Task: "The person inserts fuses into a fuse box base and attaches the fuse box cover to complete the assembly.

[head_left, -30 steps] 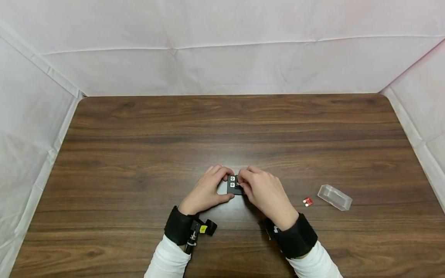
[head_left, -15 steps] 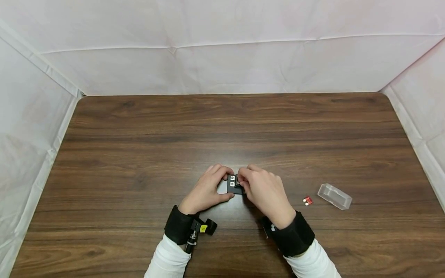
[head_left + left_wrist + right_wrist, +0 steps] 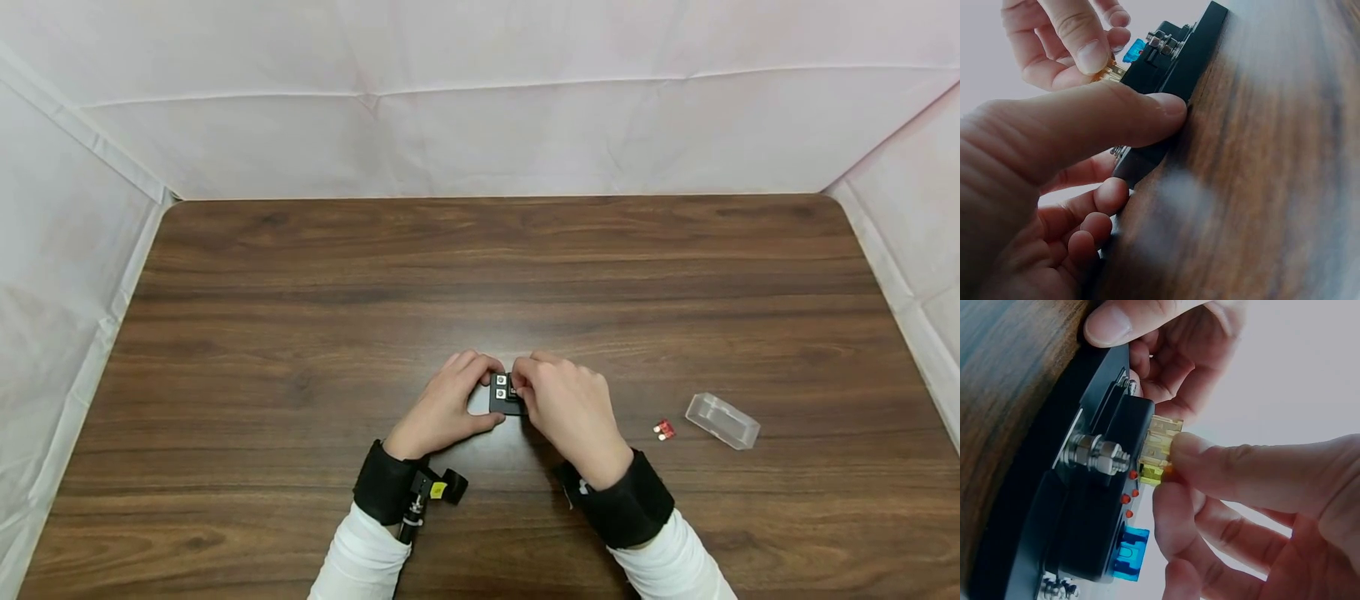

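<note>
My left hand (image 3: 446, 406) grips the left end of a black fuse block (image 3: 510, 407) on the table, thumb on its near side and fingers on its far side. At its other end, my right hand (image 3: 573, 407) pinches a yellow blade fuse (image 3: 1159, 440) at the block's top; the fingertips partly cover it. A blue blade fuse (image 3: 1130, 553) stands in the block farther along. Metal bolts with nuts (image 3: 1094, 453) stick out from the block's side, and small red dots (image 3: 1125, 499) lie between the fuses. How deep the yellow fuse sits, I cannot tell.
A red blade fuse piece (image 3: 663, 430) with pale ends lies on the wooden table (image 3: 300, 300) right of my right hand. Beside it is a clear plastic box (image 3: 722, 421). White cloth walls (image 3: 480, 142) border the table at the back and sides.
My right wrist has shifted slightly left while its fingertips stay at the fuse block. My left hand keeps its grip. The head view has tilted a little.
</note>
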`<state>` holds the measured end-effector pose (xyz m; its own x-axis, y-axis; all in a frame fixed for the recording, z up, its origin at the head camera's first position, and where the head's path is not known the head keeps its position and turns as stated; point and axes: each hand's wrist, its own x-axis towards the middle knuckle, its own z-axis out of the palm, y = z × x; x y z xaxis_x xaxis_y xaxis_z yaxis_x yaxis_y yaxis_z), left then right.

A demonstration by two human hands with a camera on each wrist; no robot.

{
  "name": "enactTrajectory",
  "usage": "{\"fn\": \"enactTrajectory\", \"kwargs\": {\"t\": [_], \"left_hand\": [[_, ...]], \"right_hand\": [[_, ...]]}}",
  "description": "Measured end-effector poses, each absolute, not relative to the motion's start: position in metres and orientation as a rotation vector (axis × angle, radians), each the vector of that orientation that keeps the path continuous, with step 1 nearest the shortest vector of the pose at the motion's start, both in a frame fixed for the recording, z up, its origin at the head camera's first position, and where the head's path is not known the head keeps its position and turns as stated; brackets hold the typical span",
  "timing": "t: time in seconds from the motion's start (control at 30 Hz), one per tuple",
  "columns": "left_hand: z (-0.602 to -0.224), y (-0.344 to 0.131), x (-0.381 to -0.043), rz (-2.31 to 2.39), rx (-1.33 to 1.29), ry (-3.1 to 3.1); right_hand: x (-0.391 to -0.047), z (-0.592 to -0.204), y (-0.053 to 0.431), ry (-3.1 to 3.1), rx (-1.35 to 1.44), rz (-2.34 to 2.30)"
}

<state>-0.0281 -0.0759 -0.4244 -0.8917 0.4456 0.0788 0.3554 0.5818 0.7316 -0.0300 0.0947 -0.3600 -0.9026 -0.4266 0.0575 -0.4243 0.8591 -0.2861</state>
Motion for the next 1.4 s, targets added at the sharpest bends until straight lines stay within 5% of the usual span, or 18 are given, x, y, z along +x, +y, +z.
{"fn": "enactTrajectory", "kwargs": {"t": [1.4], "left_hand": [[-0.4253, -0.0755, -0.0275, 1.215, 0.683, 2.696]], "right_hand": [[-0.0252, -0.3693, 0.1003, 3.029, -0.74, -0.573]]}}
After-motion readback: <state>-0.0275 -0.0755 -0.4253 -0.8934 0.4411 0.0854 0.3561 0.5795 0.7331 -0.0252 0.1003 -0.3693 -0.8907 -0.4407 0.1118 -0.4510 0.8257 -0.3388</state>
